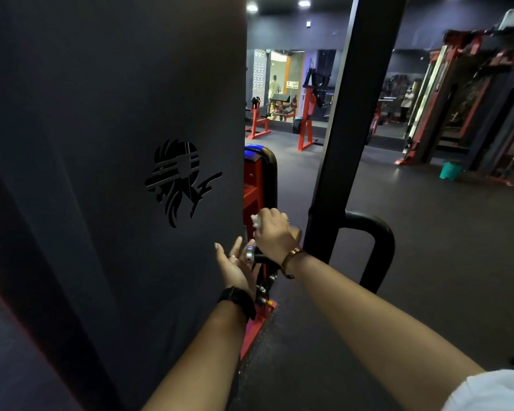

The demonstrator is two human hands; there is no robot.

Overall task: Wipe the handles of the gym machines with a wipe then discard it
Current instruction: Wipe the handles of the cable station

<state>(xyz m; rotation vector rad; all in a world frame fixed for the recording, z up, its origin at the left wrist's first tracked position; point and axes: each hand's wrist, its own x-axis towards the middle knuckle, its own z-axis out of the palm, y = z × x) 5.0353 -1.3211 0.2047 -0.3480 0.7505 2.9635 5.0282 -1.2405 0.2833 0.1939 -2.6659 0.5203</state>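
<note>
Right hand (272, 232) clenched on wipe (255, 221), just above handle (257, 257). Left hand (235, 266) released, beside handle's end. Wrap wipe round handle, stroke full length, steady with left.

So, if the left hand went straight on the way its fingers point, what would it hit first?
Probably the red frame beside the dark panel. The left hand is open, fingers aimed up and forward; the chrome end of the handle lies just to its right, not ahead. Depth is unclear.
</note>
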